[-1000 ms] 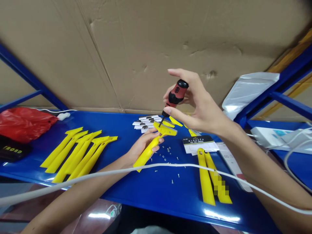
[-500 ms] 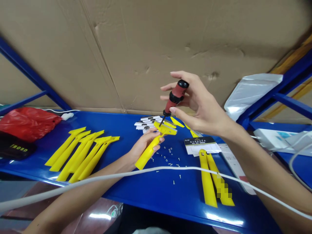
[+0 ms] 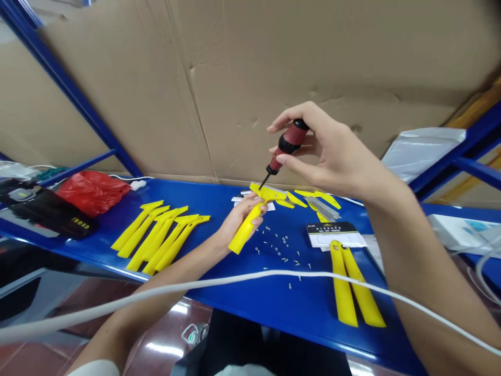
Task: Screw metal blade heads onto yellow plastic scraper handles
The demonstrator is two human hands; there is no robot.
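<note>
My left hand (image 3: 240, 216) is closed around a yellow scraper (image 3: 247, 230), its wide head tilted up and away from me. In my right hand (image 3: 321, 151) is a red and black screwdriver (image 3: 290, 143), gripped between thumb and fingers. The screwdriver slants down, with its tip at the left part of the scraper's head; whether a screw is under the tip is too small to tell. Loose small screws and nuts (image 3: 285, 258) lie scattered on the blue table (image 3: 250, 292) just right of the scraper.
Several yellow scraper handles (image 3: 156, 237) lie at left beside a red plastic bag (image 3: 94, 192) and a black pouch (image 3: 50, 209). Two handles (image 3: 344, 287) and a printed card packet (image 3: 335, 235) lie at right. Yellow covers and metal blades (image 3: 323, 206) lie behind. A white cable (image 3: 235, 282) crosses in front.
The camera view has shifted, so the table things appear farther right. My right hand has turned slightly around the screwdriver, whose tip stays at the scraper's head.
</note>
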